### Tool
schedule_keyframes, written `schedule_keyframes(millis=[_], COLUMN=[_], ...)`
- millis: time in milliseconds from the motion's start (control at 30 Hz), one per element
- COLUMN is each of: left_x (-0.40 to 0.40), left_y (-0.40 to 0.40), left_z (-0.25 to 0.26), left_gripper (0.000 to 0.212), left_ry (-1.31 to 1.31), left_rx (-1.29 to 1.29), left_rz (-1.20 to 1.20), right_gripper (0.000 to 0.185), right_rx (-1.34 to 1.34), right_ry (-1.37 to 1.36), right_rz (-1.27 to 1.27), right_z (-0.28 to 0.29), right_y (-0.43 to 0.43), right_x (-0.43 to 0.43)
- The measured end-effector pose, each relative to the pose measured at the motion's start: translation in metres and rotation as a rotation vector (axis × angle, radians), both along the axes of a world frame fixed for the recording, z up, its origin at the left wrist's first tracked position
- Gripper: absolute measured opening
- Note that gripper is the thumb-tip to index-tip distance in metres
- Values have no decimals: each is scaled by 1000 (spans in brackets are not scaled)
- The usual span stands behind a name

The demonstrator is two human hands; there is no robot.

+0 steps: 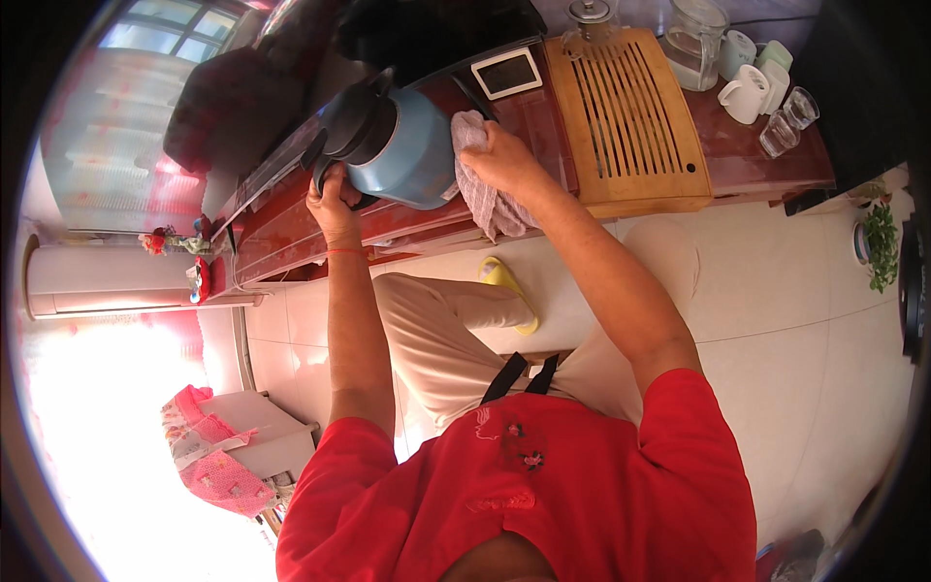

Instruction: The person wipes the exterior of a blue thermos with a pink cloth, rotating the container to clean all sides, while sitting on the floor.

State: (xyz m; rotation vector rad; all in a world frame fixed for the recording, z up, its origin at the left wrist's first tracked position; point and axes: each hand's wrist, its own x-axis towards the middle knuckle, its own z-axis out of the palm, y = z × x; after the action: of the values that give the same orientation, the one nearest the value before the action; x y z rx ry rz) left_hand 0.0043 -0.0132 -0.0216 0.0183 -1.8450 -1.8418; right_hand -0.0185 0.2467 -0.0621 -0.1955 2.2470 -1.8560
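A blue vacuum jug (pixel 416 149) with a black lid (pixel 355 122) is tilted on its side above the front of a dark red cabinet (pixel 291 233). My left hand (pixel 337 202) grips its black handle. In my right hand (pixel 505 161) is a bunched, pale pinkish-grey cloth (pixel 489 200), held up against the jug's base. Part of the cloth hangs down past the cabinet's front edge. A small label shows near the base, too small to read.
Right of my hands sits a slatted wooden tea tray (pixel 633 116) with a glass teapot (pixel 590 29) at its back. Beyond stand a glass pitcher (pixel 694 47), several mugs (pixel 745 94) and small glasses (pixel 780 134). A white-framed device (pixel 507 73) lies behind the cloth.
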Motion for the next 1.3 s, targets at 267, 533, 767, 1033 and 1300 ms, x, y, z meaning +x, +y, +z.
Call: schedule_keyframes(millis=[267, 533, 767, 1033, 1300], left_x=[4, -4, 0, 24, 83], left_y=[-2, 0, -1, 66, 122], left_z=[-1, -2, -3, 0, 2], left_gripper=[20, 9, 11, 13, 17], left_ry=[-13, -54, -12, -70, -49], left_rx=[111, 15, -13, 4, 9], left_rz=[-45, 107, 154, 311, 247], right_gripper=[68, 70, 81, 50, 55], right_rx=[-167, 302, 101, -122, -224], right_ry=[567, 97, 12, 85, 177], right_rz=[140, 71, -71, -293, -462], right_z=[23, 11, 16, 10, 2], right_y=[7, -1, -26, -10, -8], right_x=[-6, 0, 45, 35, 9])
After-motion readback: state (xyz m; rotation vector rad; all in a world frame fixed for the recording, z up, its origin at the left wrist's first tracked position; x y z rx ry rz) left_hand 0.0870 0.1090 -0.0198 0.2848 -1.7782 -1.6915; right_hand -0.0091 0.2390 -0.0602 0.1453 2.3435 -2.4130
